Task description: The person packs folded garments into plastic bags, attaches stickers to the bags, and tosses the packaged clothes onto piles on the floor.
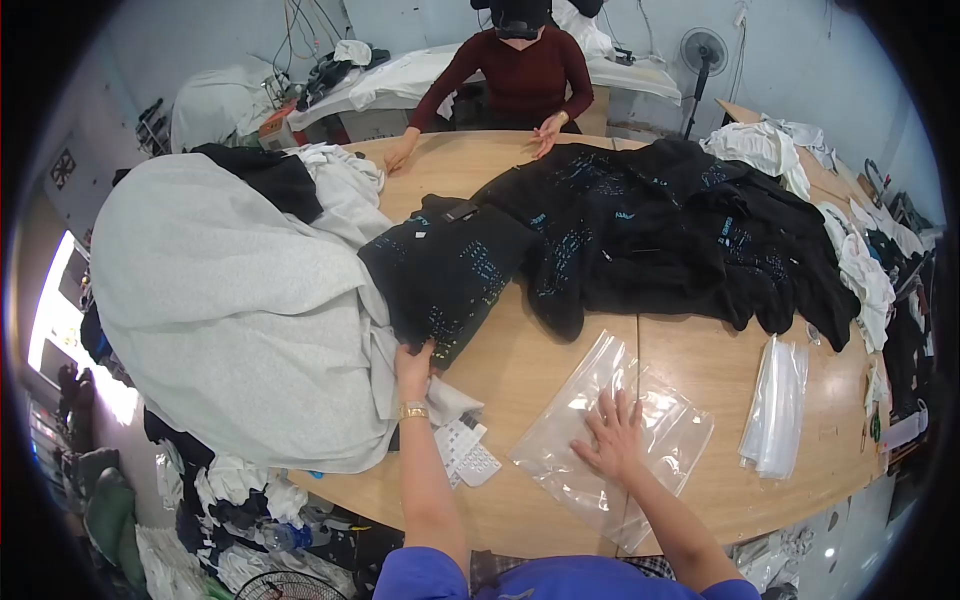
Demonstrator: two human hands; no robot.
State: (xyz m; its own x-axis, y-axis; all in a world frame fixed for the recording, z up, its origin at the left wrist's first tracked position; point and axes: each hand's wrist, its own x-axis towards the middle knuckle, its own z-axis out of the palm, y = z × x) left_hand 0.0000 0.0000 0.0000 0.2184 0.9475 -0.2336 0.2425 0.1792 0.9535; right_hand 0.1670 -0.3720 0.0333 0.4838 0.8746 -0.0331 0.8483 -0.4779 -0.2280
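My left hand (413, 372) is closed on the near edge of a folded black garment (445, 275) with blue printed lettering. Under my right hand (612, 435), whose fingers are spread flat, lies a clear plastic bag (560, 440) on the wooden table (510, 375). More black garments (650, 250) with the same blue print lie in a heap beyond the bag, touching the folded one. White sticker sheets (465, 450) sit beside my left wrist, partly covered by pale cloth.
A large mound of light grey fabric (230, 310) covers the table's left side. At the right lies a stack of clear plastic bags (777, 405). Across the table, another person in a dark red top (525, 75) has both hands near the far edge. White cloth (760, 150) lies at the far right.
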